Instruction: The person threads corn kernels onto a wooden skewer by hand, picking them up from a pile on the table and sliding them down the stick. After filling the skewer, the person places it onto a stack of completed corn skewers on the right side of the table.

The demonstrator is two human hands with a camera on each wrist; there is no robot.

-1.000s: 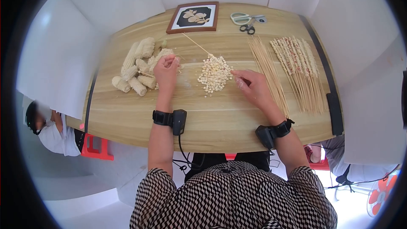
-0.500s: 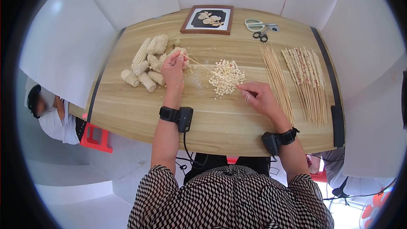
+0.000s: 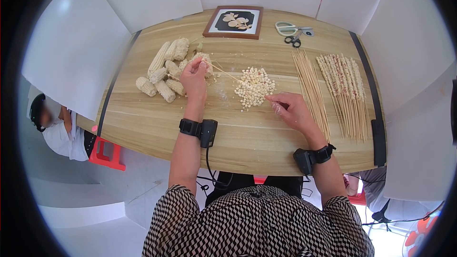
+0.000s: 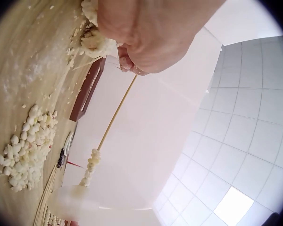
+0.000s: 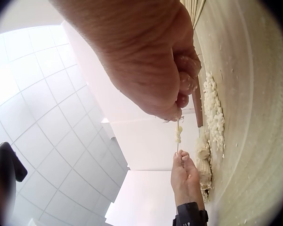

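Skewer (image 4: 117, 112) now reaches from one hand to the other above the desk (image 3: 238, 138); one second ago its far end pointed away, apart from the left hand (image 3: 194, 84). That hand has since met it, its fingers pinching the bare end. The right hand (image 3: 295, 112) still grasps the other end in its fingers, beside the threaded kernels (image 4: 90, 165). Below the skewer lies the loose pile (image 3: 254, 87), with the cobs (image 3: 166, 92) still left of it.
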